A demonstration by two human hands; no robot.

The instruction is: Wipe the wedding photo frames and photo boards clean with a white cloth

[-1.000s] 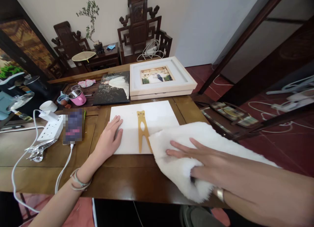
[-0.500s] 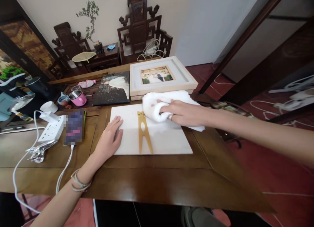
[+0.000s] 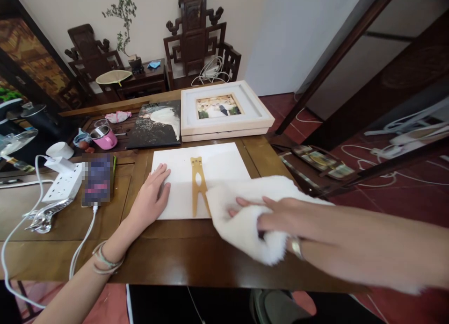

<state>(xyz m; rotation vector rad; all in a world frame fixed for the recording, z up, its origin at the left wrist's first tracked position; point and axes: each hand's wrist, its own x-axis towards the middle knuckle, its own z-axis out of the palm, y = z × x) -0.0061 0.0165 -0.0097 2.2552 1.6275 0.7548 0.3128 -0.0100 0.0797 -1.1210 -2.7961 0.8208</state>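
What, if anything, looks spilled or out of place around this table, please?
I see no spill. One thing seems mildly odd: white cable lies in loose loops on the dark wooden chair behind the table, a seat rather than a usual storage spot.

One left hand (image 3: 150, 195) and one right hand (image 3: 286, 216) are in view, with one fluffy white cloth (image 3: 229, 230), one flat white board (image 3: 224, 162) and one yellow cat-headed figure (image 3: 195, 193). The table (image 3: 157, 254) bears one pink mug (image 3: 103, 138), one white power strip (image 3: 65, 181), one phone (image 3: 98, 179), one framed photo (image 3: 218, 106) and one dark picture panel (image 3: 147, 127). Beyond it there are two carved wooden chairs (image 3: 193, 32) (image 3: 86, 50), one potted bonsai (image 3: 122, 8) and one small dark side table (image 3: 149, 84)
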